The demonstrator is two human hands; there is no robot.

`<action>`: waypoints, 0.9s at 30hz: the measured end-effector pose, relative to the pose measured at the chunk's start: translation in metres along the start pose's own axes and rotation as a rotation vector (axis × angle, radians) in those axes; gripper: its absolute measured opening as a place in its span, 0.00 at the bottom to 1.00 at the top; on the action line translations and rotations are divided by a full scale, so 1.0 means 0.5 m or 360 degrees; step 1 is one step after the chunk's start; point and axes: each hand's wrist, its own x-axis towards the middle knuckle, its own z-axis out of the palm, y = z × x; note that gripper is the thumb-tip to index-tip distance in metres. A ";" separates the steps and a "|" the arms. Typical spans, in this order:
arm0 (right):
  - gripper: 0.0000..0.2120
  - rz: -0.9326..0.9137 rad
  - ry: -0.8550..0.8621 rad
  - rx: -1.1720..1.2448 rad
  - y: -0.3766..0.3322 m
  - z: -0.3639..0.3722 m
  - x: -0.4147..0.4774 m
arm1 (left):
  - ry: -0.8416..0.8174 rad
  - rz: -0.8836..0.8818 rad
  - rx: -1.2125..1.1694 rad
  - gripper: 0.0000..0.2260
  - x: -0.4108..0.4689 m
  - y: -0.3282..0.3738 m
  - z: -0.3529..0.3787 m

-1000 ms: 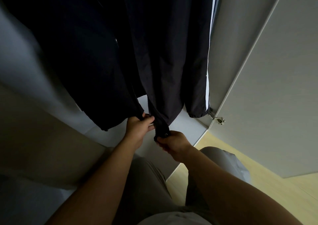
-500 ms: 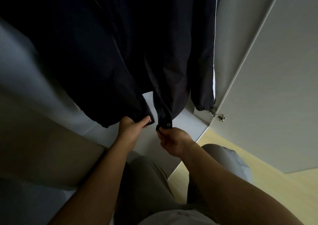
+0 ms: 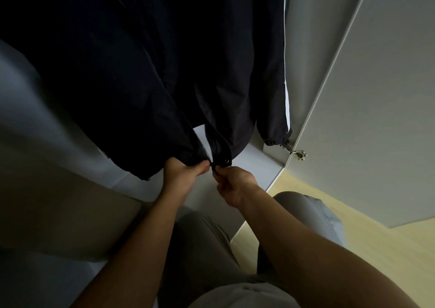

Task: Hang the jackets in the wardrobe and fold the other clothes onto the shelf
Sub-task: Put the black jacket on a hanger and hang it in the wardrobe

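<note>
A dark navy jacket [image 3: 146, 67] hangs inside the wardrobe and fills the upper part of the view. Its front is open at the hem, with the zip teeth [image 3: 203, 143] showing in a narrow gap. My left hand [image 3: 183, 175] grips the hem of the left front panel. My right hand [image 3: 231, 184] pinches the bottom corner of the right panel at the foot of the zip, just below a metal snap [image 3: 227, 160]. A sleeve with a white stripe [image 3: 277, 121] hangs at the right. The hanger and rail are out of sight.
The white wardrobe floor [image 3: 256, 161] lies under the jacket. An open wardrobe door [image 3: 367, 100] stands at the right, with a metal hinge [image 3: 299, 154] at its lower edge. Light wooden floor [image 3: 388, 244] shows at the lower right. My knees in grey trousers are below.
Both hands have brought the two hem corners closer together at the foot of the zip. The jacket has shifted slightly and the gap between the front panels shows white behind it.
</note>
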 end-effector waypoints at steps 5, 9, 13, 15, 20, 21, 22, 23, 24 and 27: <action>0.06 -0.0022 0.0047 0.0010 -0.002 0.006 -0.006 | 0.0051 0.0053 0.0087 0.07 -0.003 0.002 0.005; 0.06 -0.0029 0.0085 -0.0003 -0.003 0.011 -0.007 | 0.0135 0.0111 0.0238 0.12 -0.005 0.002 0.010; 0.06 -0.0025 0.0122 -0.0002 -0.010 0.019 -0.006 | 0.0103 0.0166 0.0388 0.12 -0.003 -0.004 0.007; 0.05 -0.0008 0.0117 -0.0018 -0.011 0.018 -0.006 | 0.0071 0.0199 0.0452 0.13 -0.001 -0.004 0.004; 0.06 0.0012 0.0088 -0.0001 -0.013 0.014 -0.007 | 0.0042 0.0244 0.0571 0.12 0.001 0.008 0.000; 0.07 0.0012 0.0084 0.0003 -0.014 0.015 -0.007 | 0.0038 0.0260 0.0584 0.11 0.003 0.008 -0.001; 0.07 0.0011 0.0077 0.0002 -0.015 0.015 -0.008 | 0.0044 0.0268 0.0593 0.10 0.004 0.008 -0.002; 0.07 0.0011 0.0063 0.0000 -0.016 0.016 -0.009 | 0.0059 0.0269 0.0602 0.12 0.005 0.008 -0.002; 0.07 0.0017 0.0042 0.0001 -0.017 0.017 -0.010 | 0.0080 0.0265 0.0619 0.13 0.005 0.007 -0.002; 0.08 0.0070 -0.0002 0.0025 -0.017 0.014 -0.013 | 0.0084 0.0224 0.0703 0.13 -0.001 0.002 0.000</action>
